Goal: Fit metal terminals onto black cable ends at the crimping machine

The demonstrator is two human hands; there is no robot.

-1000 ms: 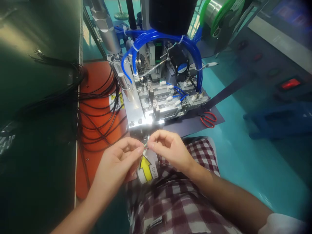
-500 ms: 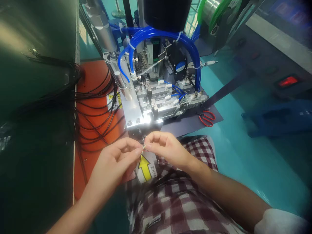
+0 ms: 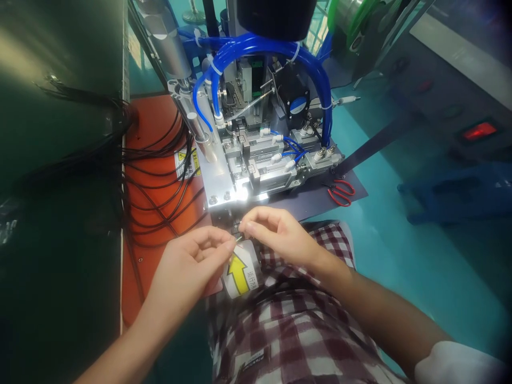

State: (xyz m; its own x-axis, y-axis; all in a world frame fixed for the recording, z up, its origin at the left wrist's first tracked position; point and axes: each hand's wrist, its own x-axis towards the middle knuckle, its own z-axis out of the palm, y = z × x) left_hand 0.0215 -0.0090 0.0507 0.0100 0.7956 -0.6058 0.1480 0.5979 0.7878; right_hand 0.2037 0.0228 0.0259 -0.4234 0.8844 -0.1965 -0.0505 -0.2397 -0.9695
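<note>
My left hand [image 3: 200,256] pinches a small thin light-coloured piece [image 3: 239,239] between thumb and forefinger; it is too small to name. Just up and to the right, my right hand [image 3: 276,232] has its thumb and forefinger pressed together, apart from that piece. Whether the right fingertips hold anything cannot be made out. Both hands are in front of the near edge of a metal machine [image 3: 236,194] with pneumatic cylinders. Below the fingertips shows a white label with a yellow arrow [image 3: 239,274].
Thick blue air tubes [image 3: 272,42] arch over the machine. Black cables [image 3: 160,154] lie across the orange base [image 3: 150,117] at left. Red-handled cutters [image 3: 342,192] rest on a dark sheet at right. A green spool [image 3: 340,21] hangs at the back, near a control box with a red-lit switch [image 3: 479,130].
My right hand has drawn slightly up and right, away from the left fingertips where both met. The left hand keeps its pinch on the small piece.
</note>
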